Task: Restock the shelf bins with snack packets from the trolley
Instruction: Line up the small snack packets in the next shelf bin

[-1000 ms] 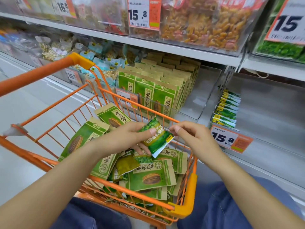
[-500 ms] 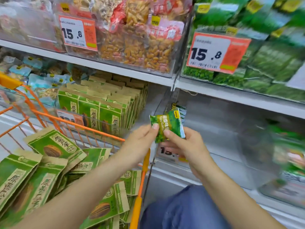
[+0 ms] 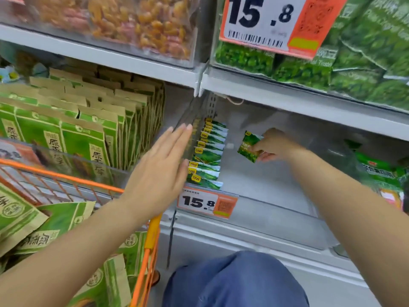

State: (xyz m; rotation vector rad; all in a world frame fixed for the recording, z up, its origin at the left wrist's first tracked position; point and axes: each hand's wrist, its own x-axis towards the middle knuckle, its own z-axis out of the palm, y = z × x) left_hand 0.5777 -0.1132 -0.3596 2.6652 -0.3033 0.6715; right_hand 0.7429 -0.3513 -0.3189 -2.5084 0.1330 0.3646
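Inside the clear plastic shelf bin (image 3: 276, 189), the right hand (image 3: 273, 144) pinches a small glossy green foil snack packet (image 3: 249, 146) by its lower edge, holding it tilted just beside a neat row of matching green packets with yellow corner tags (image 3: 208, 151). Meanwhile the left hand (image 3: 159, 171) is flat, fingers straight together, by the bin's transparent side wall, above the orange wire trolley (image 3: 146, 247) of matte kraft-paper green pouches (image 3: 55, 220).

We see two orange-and-white price tags reading 15.8: a large one (image 3: 274, 25) hanging from the upper shelf, and a smaller one (image 3: 207, 202) clipped to the front of the lower shelf. A blue-trousered knee (image 3: 234, 282) fills the bottom centre, above grey floor (image 3: 332, 291).
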